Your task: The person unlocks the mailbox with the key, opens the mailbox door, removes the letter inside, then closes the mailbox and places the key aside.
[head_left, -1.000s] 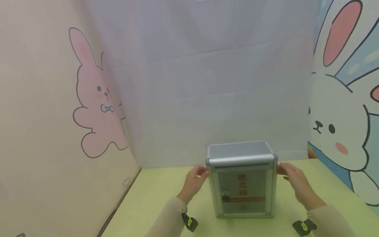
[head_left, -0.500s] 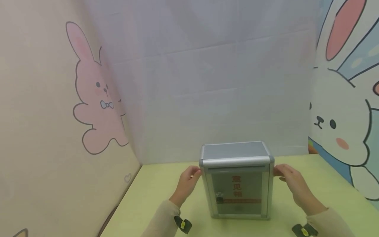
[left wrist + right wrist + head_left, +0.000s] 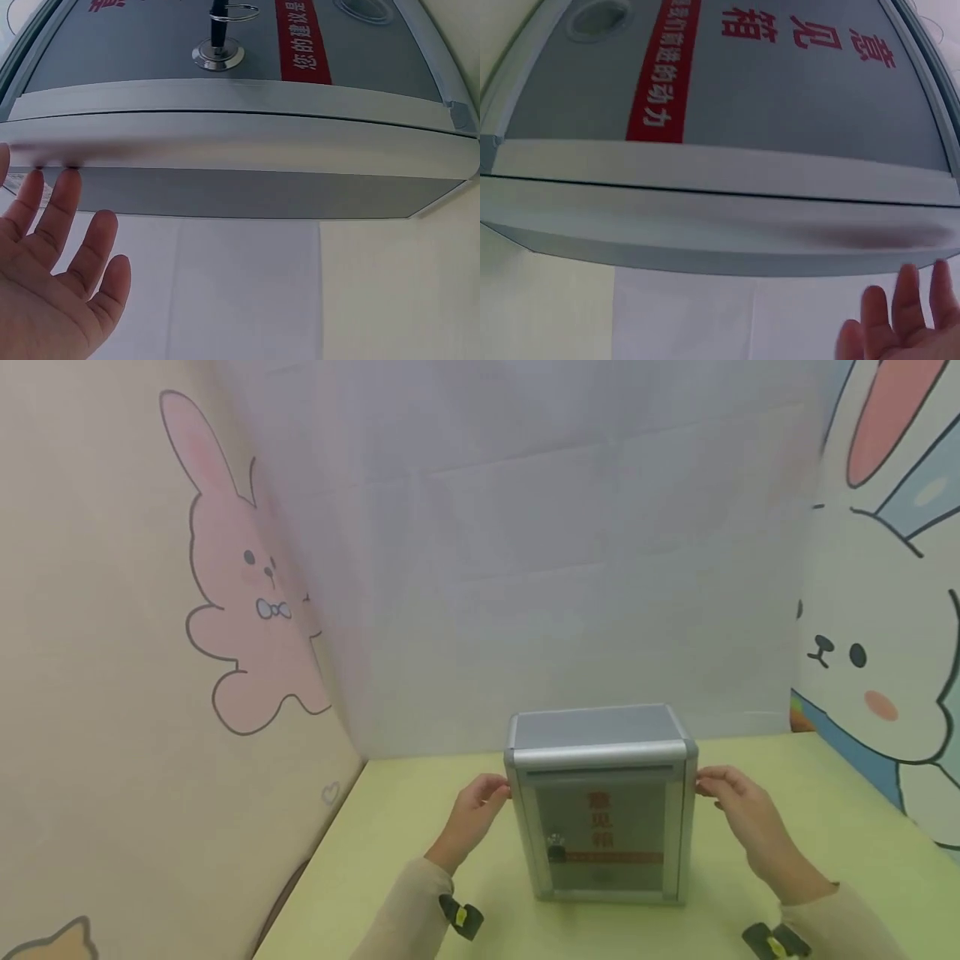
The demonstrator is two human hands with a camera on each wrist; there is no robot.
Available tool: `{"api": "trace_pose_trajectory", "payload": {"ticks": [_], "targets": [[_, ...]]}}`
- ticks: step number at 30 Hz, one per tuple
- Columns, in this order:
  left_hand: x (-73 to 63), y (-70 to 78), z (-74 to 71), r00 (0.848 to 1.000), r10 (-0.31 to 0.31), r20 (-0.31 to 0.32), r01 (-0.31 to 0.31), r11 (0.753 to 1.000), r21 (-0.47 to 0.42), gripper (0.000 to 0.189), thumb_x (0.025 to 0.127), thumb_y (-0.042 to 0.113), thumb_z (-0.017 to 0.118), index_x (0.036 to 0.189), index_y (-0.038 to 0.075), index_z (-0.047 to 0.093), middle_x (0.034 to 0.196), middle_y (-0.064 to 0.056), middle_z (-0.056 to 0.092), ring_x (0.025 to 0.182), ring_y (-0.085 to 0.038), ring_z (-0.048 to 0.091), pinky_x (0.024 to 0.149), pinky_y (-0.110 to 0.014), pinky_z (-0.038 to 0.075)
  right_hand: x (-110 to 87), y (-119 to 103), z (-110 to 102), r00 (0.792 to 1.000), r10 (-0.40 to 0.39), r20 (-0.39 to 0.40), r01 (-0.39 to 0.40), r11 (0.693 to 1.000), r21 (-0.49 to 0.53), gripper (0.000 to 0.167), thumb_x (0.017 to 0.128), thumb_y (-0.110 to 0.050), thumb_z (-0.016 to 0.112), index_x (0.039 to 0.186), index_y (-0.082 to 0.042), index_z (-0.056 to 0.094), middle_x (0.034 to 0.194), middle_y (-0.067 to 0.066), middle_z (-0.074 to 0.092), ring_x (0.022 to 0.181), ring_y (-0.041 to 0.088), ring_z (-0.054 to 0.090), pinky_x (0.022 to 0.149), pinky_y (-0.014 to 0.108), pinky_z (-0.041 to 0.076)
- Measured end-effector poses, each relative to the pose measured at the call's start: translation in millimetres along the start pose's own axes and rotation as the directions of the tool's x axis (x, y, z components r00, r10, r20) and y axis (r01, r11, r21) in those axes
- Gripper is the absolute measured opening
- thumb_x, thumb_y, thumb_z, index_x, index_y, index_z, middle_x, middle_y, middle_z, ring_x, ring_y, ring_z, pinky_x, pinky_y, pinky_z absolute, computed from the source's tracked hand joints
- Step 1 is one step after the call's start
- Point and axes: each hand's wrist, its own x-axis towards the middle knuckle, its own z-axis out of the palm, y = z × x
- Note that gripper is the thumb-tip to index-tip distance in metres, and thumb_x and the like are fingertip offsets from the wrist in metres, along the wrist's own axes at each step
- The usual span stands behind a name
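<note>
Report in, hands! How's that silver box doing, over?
Left hand at left side of silver box, right hand at its right. Upright on yellow table. No obstacle seen, over.

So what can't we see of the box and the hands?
Head view: the inside and back of the box, hidden behind its front and top.
Head view: the writing on the red strip, too small to read.
Left wrist view: part of the left hand, cut off by the left edge.
Right wrist view: part of the right hand, cut off by the picture's edges.
</note>
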Motion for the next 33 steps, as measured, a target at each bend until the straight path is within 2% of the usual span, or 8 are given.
{"api": "trace_pose_trajectory", "payload": {"ticks": [5,9,14,17,19,24,29,33], "targets": [[-2.2,-16.1,4.5,1.000,-0.026,0.015,0.025,1.000,0.014,0.020,0.097,0.011,0.055,0.106,-0.007,0.058,0.101,-0.018,0.063,0.092,-0.020,0.057,0.078,-0.030,0.046,-15.6,1.9,18.3,0.987,-0.002,-0.160,0.009,0.999,0.043,0.018,0.098,-0.008,0.044,0.103,0.008,0.050,0.082,-0.017,0.054,0.078,-0.006,0.047,0.068,0.015,0.040],[-9.5,-23.6,8.6,0.999,-0.052,0.008,0.052,0.999,-0.001,0.017,0.094,0.010,0.058,0.104,-0.005,0.058,0.099,-0.014,0.064,0.089,-0.015,0.056,0.077,-0.028,0.046,-29.7,11.3,46.3,0.969,-0.175,-0.175,0.174,0.984,-0.021,0.006,0.092,0.002,0.052,0.095,0.006,0.054,0.080,-0.013,0.056,0.076,-0.006,0.050,0.066,0.014,0.043],[-19.8,-19.1,14.1,0.995,-0.103,0.017,0.103,0.994,-0.019,0.013,0.090,0.003,0.061,0.100,-0.005,0.058,0.096,-0.011,0.063,0.087,-0.013,0.055,0.076,-0.027,0.045,-40.6,20.0,84.5,0.889,-0.456,-0.047,0.442,0.879,-0.178,0.012,0.077,0.003,0.068,0.083,-0.005,0.062,0.073,-0.009,0.062,0.066,-0.004,0.052,0.057,0.022,0.048],[-26.4,-8.1,16.1,0.993,-0.117,0.013,0.118,0.993,-0.026,0.013,0.088,0.000,0.061,0.099,-0.006,0.057,0.095,-0.012,0.063,0.087,-0.015,0.055,0.077,-0.028,0.045,-40.4,17.2,101.6,0.835,-0.543,0.090,0.546,0.800,-0.249,0.012,0.075,-0.002,0.071,0.085,-0.007,0.065,0.073,-0.004,0.065,0.063,-0.001,0.054,0.055,0.023,0.048],[-30.1,-1.2,17.5,0.992,-0.122,0.002,0.122,0.992,-0.032,0.013,0.088,-0.001,0.060,0.098,-0.007,0.056,0.095,-0.013,0.062,0.087,-0.017,0.055,0.077,-0.029,0.045,-39.0,12.7,110.2,0.819,-0.549,0.167,0.572,0.762,-0.303,0.013,0.077,-0.009,0.072,0.089,-0.007,0.067,0.076,-0.002,0.067,0.062,0.001,0.055,0.055,0.022,0.048],[-32.7,-5.1,24.1,0.989,-0.147,-0.023,0.145,0.987,-0.062,0.014,0.086,-0.002,0.060,0.099,-0.007,0.056,0.096,-0.013,0.062,0.087,-0.016,0.055,0.078,-0.030,0.045,-38.0,2.3,126.8,0.831,-0.502,0.238,0.555,0.729,-0.400,0.022,0.079,-0.024,0.074,0.096,-0.010,0.070,0.087,0.001,0.071,0.065,0.008,0.062,0.056,0.019,0.047],[-30.0,-33.9,37.1,0.979,-0.186,-0.081,0.178,0.979,-0.096,0.017,0.085,-0.002,0.062,0.100,-0.006,0.056,0.096,-0.011,0.063,0.085,-0.014,0.053,0.076,-0.030,0.045,-40.3,2.7,140.5,0.857,-0.477,0.194,0.509,0.728,-0.459,0.025,0.075,-0.027,0.078,0.095,-0.014,0.072,0.087,0.001,0.072,0.062,0.011,0.062,0.051,0.017,0.043],[-29.4,-45.2,44.2,0.962,-0.235,-0.139,0.212,0.963,-0.164,0.018,0.085,0.001,0.064,0.100,-0.005,0.057,0.096,-0.006,0.062,0.084,-0.012,0.053,0.075,-0.030,0.046,-41.7,3.1,149.4,0.857,-0.494,0.151,0.498,0.715,-0.490,0.024,0.071,-0.024,0.080,0.090,-0.014,0.071,0.084,0.000,0.071,0.060,0.011,0.061,0.050,0.016,0.041]]}}
